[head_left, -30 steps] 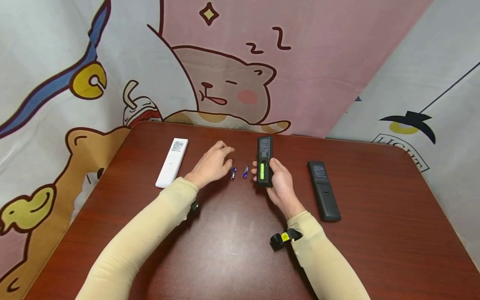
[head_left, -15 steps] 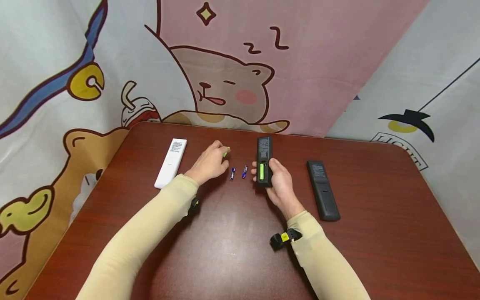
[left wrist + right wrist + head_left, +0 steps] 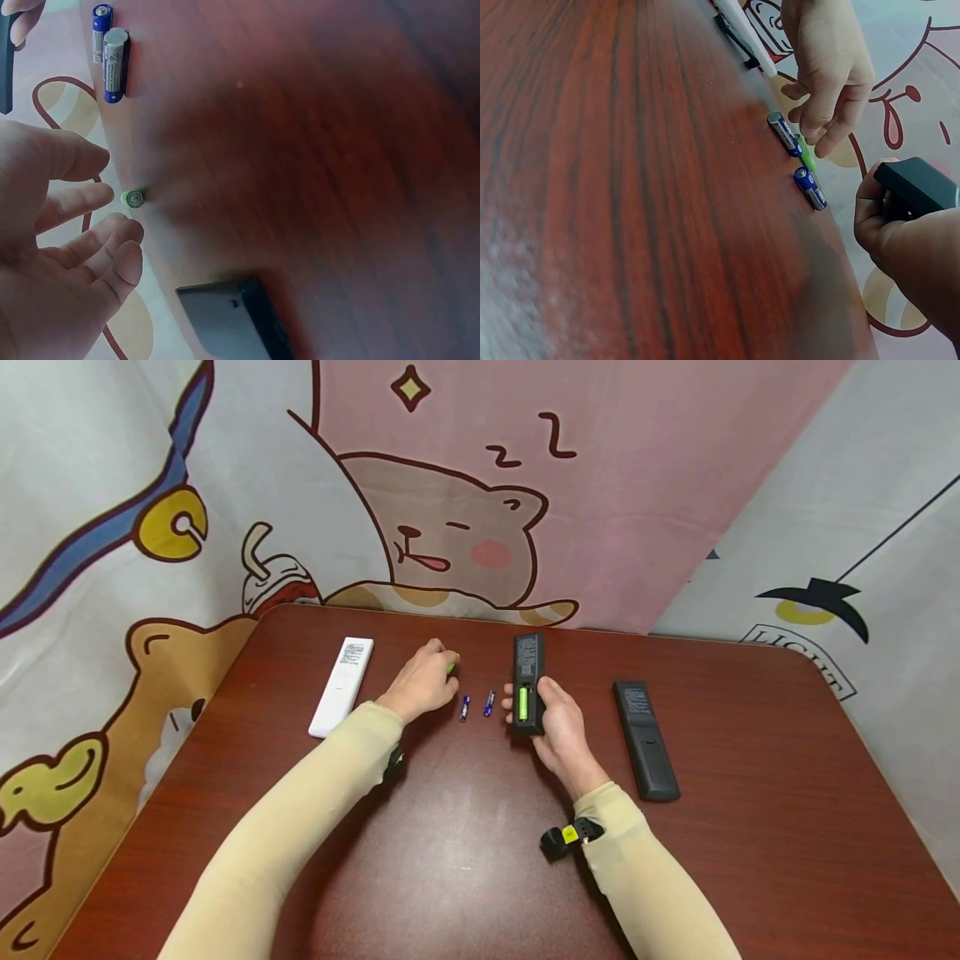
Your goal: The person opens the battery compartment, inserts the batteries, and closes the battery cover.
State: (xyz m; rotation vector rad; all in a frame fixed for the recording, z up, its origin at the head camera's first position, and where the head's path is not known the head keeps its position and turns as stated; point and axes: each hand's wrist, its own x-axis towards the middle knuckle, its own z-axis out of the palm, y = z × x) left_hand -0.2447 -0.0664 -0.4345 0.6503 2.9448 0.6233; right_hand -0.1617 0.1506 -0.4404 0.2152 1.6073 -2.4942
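Observation:
My right hand (image 3: 564,722) grips a black remote control (image 3: 529,653), back side up. A green battery (image 3: 523,703) lies in its uncovered battery compartment. My left hand (image 3: 422,683) is over the table to the left, its thumb and fingers spread around another green battery (image 3: 133,199). In the left wrist view gaps show between the fingertips and that battery, which is on the table. Two blue-and-silver batteries, one nearer the left hand (image 3: 465,707) and one nearer the remote (image 3: 489,702), lie between the hands.
A white remote control (image 3: 341,687) lies at the left, a second black remote (image 3: 647,742) at the right. A flat dark piece (image 3: 232,319), perhaps a battery cover, lies near the left hand. A printed cloth (image 3: 465,527) hangs behind the brown table (image 3: 465,877).
My left hand has drawn slightly back to the left and lowered its fingers, and the green battery beside them has come into sight. The right hand and its remote stay put.

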